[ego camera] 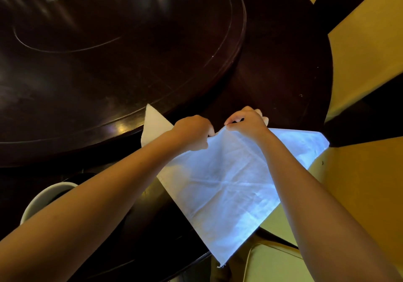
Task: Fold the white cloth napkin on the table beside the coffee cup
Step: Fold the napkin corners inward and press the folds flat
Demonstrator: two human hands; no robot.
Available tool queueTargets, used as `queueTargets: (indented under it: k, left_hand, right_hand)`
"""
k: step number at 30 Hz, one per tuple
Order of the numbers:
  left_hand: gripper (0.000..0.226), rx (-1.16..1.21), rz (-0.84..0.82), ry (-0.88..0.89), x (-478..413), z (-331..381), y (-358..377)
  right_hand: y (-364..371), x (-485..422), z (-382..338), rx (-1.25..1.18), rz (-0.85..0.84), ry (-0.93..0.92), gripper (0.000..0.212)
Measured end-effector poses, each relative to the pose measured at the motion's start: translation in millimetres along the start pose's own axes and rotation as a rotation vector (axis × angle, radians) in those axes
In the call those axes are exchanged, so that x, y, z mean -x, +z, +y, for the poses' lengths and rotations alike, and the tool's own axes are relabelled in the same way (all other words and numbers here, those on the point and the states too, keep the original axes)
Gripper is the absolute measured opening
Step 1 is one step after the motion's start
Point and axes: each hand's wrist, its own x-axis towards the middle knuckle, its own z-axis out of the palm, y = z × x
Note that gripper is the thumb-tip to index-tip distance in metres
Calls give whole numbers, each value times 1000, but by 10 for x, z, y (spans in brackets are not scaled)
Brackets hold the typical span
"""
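The white cloth napkin [226, 186] lies spread near the table's edge, with one corner hanging over the edge toward me and another sticking out past my left wrist. My left hand [193, 132] and my right hand [246, 121] sit close together at the napkin's far corner, each pinching the cloth there. The white coffee cup [40, 199] stands at the lower left, partly hidden under my left forearm.
A dark round wooden table [283, 74] carries a large raised turntable [109, 63] on the left. A yellow and dark floor shows on the right. A pale seat cushion [272, 264] sits below the table edge. Small cards lie at the top right.
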Motion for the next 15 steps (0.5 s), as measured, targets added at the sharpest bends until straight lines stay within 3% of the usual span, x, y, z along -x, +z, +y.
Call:
queueTargets:
  k: [3,7,15]
  left_hand:
    - [23,-9,-117,-26,140,98,67]
    - [12,55,-152,-99,407,329,90]
    - [23,266,-180,-137,700,607,329]
  right_hand:
    - [-3,28,-1,-39,25,1,8]
    - [-10,31,-32,-25,9,13,7]
    - [-18,42,-5,-73,14,18,9]
